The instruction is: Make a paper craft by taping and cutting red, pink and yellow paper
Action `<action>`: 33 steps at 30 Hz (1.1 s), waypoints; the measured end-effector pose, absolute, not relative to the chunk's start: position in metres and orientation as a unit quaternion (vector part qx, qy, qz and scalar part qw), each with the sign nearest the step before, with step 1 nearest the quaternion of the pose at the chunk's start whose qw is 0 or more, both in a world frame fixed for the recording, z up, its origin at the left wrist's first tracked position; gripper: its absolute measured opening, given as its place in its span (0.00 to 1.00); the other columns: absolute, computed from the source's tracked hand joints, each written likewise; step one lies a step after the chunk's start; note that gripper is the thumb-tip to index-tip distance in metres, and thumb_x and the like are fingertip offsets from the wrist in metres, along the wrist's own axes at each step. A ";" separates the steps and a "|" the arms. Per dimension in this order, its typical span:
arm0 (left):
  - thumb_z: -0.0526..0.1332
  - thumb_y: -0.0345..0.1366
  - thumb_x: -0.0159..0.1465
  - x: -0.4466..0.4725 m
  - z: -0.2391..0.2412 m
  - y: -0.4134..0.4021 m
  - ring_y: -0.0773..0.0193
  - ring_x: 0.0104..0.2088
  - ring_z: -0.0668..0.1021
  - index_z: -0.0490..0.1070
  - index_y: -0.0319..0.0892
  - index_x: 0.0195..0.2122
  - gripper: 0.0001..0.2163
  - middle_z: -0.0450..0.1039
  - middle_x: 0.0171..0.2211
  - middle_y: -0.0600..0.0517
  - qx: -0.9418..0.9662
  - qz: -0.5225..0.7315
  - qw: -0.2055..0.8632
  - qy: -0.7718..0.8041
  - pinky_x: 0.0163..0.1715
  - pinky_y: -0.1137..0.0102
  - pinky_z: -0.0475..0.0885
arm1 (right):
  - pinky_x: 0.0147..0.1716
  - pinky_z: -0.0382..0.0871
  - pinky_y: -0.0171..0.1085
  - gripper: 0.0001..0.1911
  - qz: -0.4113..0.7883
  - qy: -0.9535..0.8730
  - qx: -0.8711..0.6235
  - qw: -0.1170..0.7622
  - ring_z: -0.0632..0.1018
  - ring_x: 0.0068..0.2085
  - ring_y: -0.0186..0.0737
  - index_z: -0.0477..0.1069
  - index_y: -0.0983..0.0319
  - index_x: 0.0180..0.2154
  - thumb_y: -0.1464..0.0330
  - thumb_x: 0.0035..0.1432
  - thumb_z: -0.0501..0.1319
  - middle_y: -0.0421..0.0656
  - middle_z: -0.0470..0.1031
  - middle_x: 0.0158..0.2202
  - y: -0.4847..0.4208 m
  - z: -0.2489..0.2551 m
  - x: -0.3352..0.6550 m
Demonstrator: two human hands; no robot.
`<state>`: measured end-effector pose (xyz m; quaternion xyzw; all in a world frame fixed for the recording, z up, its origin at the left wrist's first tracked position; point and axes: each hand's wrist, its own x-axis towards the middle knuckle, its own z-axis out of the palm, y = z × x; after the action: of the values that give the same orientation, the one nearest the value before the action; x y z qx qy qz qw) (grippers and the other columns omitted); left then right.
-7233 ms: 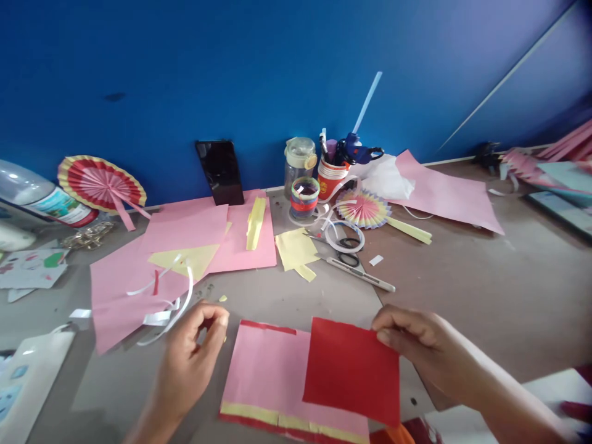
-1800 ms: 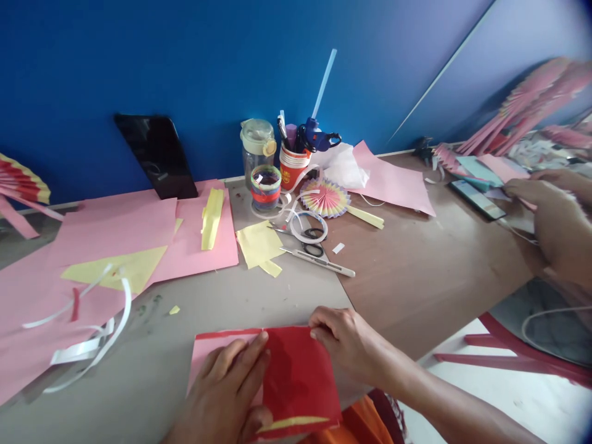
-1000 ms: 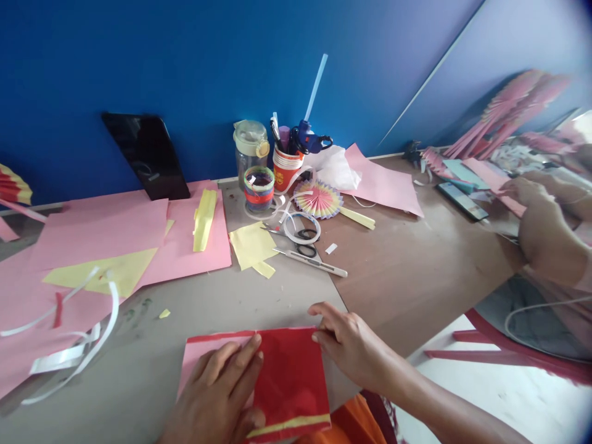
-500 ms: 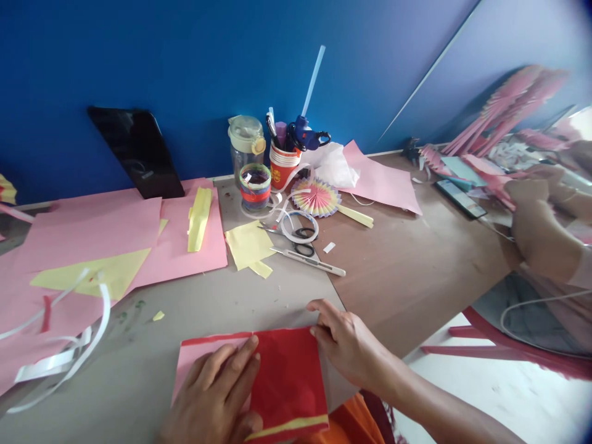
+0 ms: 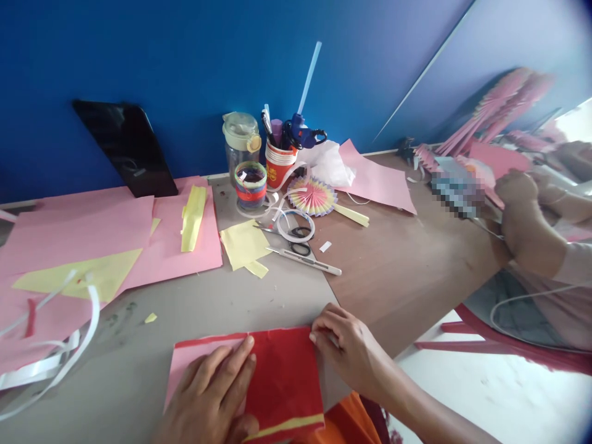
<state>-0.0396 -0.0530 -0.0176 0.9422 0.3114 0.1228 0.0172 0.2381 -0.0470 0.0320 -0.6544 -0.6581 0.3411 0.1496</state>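
Observation:
A red paper sheet (image 5: 284,382) lies on top of a pink sheet (image 5: 187,357) near the table's front edge. My left hand (image 5: 210,394) rests flat on both sheets, fingers stretched out and pressing down. My right hand (image 5: 349,351) is at the red sheet's upper right corner, its curled fingertips pinching the paper's edge. A yellow strip shows along the bottom edge of the sheets.
Scissors (image 5: 296,237) and a craft knife (image 5: 305,262) lie behind the sheets, with a cup of tools (image 5: 277,166), a jar (image 5: 238,142), tape rolls and a small paper fan (image 5: 312,197). Pink and yellow papers (image 5: 92,246) cover the left. Another person's hand (image 5: 527,216) works at the right.
The red sheet has been laid on the pink sheet and both my hands have settled on it; lately they barely move. The view has drifted right. The other person's hands shifted slightly.

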 end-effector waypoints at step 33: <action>0.58 0.45 0.60 -0.034 -0.019 -0.056 0.56 0.51 0.68 0.70 0.47 0.52 0.20 0.65 0.60 0.55 0.924 0.146 0.022 0.353 0.48 0.66 0.63 | 0.33 0.62 0.34 0.13 0.260 -0.738 -0.605 0.146 0.71 0.33 0.37 0.70 0.61 0.33 0.72 0.63 0.49 0.44 0.70 0.32 -0.039 0.043 0.254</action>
<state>-0.0343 -0.0562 -0.0191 0.9237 0.3534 0.1460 0.0222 0.2538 -0.0391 0.0432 -0.6053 -0.7380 0.2601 0.1460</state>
